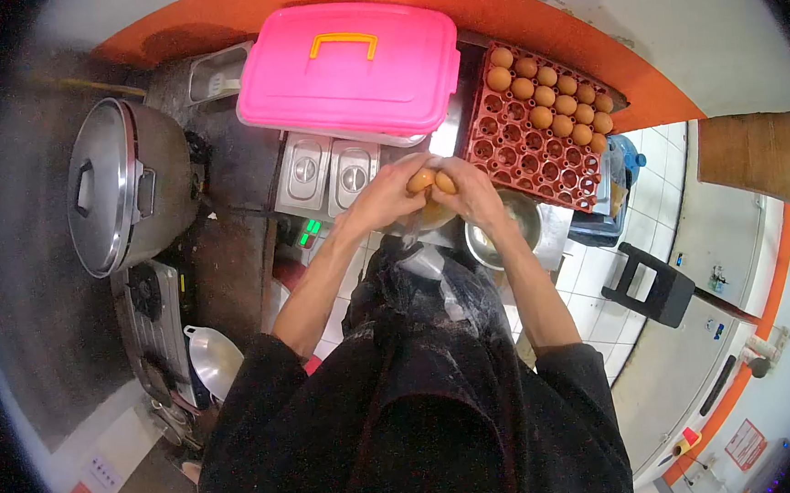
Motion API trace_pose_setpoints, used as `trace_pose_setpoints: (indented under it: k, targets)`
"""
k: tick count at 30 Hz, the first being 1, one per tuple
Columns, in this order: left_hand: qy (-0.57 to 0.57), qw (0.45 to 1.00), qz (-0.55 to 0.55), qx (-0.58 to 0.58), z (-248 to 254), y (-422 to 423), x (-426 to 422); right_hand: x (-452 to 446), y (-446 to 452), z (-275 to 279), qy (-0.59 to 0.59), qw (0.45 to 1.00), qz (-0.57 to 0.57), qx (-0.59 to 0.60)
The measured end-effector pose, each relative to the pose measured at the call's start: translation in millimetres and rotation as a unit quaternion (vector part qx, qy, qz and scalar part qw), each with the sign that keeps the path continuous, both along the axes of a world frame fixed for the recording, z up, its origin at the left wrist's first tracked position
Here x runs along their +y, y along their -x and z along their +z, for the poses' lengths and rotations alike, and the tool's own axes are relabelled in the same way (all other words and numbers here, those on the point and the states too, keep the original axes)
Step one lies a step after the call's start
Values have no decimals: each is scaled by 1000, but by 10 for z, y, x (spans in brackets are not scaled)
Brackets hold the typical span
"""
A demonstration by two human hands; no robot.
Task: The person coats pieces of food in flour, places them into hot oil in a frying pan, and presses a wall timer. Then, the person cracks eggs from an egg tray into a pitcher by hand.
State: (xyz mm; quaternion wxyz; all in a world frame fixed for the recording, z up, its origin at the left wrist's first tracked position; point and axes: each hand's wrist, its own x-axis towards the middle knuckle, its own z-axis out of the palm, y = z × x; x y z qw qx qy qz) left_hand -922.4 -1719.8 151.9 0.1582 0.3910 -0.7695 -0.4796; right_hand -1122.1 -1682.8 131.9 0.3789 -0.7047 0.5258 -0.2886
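Note:
Fingers of my left hand [391, 194] are wrapped round one brown egg piece [421, 181]. Close beside it, my right hand [470, 191] holds another brown egg piece [445, 182]. The two pieces look like halves of one shell, though the fingers hide part of them. Below both hands is a bowl [435, 214] with yellowish contents, partly covered by the hands. A second metal bowl [528, 214] sits just right of it, partly behind my right forearm. Brown eggs fill the far rows of a red egg tray [521, 146] at the right.
A pink lidded box [346, 76] stands behind my hands, with two lidded steel containers [306, 172] in front of it. At the left are a large lidded pot [125, 187], a stove [156, 304] and a metal pan [214, 358]. A black stool [650, 285] stands at the right.

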Motion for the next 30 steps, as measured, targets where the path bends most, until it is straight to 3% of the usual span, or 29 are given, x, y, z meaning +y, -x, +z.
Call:
trace_pose_setpoints:
  k: [1,3,5,10,16,17,19,20,21,22,23,25,26,29,30]
  targets:
    - [40,999,-10,-1,-48,-27,-19,-7,3,-6,0,1000,-4,-1]
    - [30,999,-32,-22,-98,-101,-57,-26,14,-16,45,992,46,110]
    - [21,997,-54,-42,-123,-125,-93,-28,2,-104,101,987,42,117]
    - [217,965,-125,-84,-212,-170,-139,-34,-62,-195,223,964,46,138]
    - [180,966,-140,-119,-130,-159,-328,-23,-145,-263,240,958,-14,156]
    - [178,965,-147,-120,-79,-147,-333,7,-166,-264,184,973,-52,131]
    - [59,989,-86,-103,103,-77,-327,73,-239,-154,127,981,-101,105]
    - [59,988,-103,-99,127,-19,-300,167,-259,-62,28,979,-201,-16]
    - [48,994,-90,-50,135,52,-238,308,-258,3,-68,941,-302,-136]
    - [33,996,-81,0,157,169,-157,464,-251,-41,-82,888,-361,-271]
    - [28,994,-107,10,189,339,-33,689,-159,-51,-76,880,-388,-263]
    - [-116,983,-140,6,327,761,332,1233,42,-11,-23,846,-480,-230]
    - [-129,976,-174,1,396,982,515,1536,163,35,-38,822,-525,-216]
    - [-62,960,-257,91,-208,1708,1192,2329,563,64,-72,731,-645,-211]
    - [-36,952,-287,101,-315,1981,1405,2539,737,104,-112,730,-661,-132]
